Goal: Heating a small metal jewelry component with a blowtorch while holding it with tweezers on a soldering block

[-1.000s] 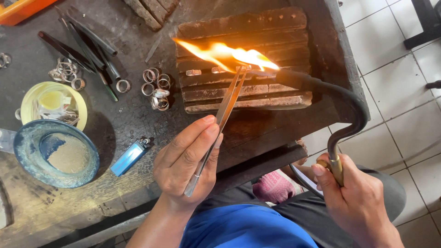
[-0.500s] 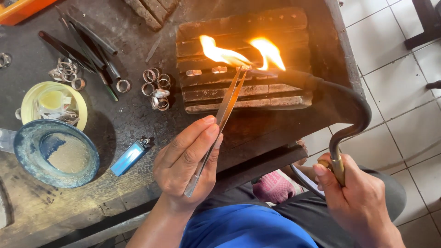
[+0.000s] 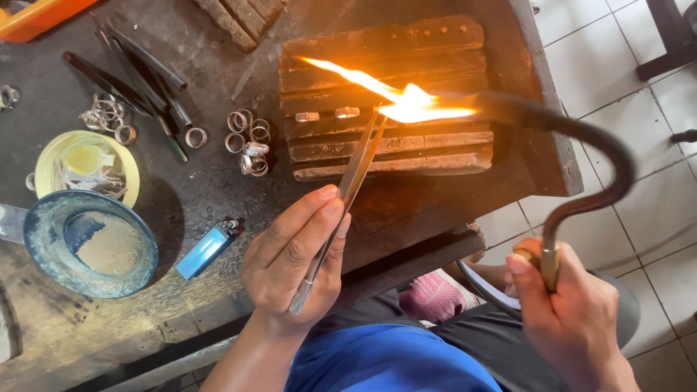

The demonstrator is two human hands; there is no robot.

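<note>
Tweezers [image 3: 347,196] are pinched in the left hand [image 3: 294,258], tips reaching a ring [image 3: 347,112] on the charred block [image 3: 388,98]. A curved torch [image 3: 581,167] is gripped in the right hand [image 3: 570,319] (flame [image 3: 396,98] over the tips). More rings [image 3: 247,141] lie beside the block.

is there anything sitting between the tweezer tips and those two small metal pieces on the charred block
Nothing visible does. The tweezers, held in the left hand, reach up over bare block surface to just right of the two small metal pieces. Only the torch flame, fed from the right hand, plays over the tips there.
</note>
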